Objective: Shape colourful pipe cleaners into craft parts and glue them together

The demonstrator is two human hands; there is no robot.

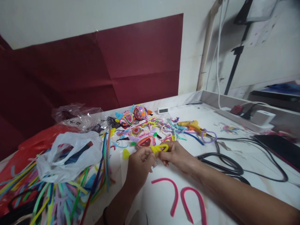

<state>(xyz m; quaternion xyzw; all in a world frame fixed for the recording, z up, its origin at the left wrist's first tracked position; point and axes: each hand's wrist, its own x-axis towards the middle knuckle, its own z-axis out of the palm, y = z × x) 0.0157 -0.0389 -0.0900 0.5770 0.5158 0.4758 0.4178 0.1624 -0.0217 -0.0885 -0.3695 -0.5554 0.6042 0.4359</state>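
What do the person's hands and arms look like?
Both the left hand and the right hand are bare, with no gloves. No sleeves show on the forearms. A thin, dark band circles the left arm; none shows on the right.

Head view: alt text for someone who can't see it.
A left hand and right hand hold a looped yellow fuzzy stem over a white table; two curved pink stems lie nearer, colourful round ornaments and a yellow glue gun beyond.

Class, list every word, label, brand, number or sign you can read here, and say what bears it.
No text reads clearly.
Crinkled clear plastic bag: black characters, too blurred to read.
Small white rectangular device with a grey display: dark marks, too small to read.
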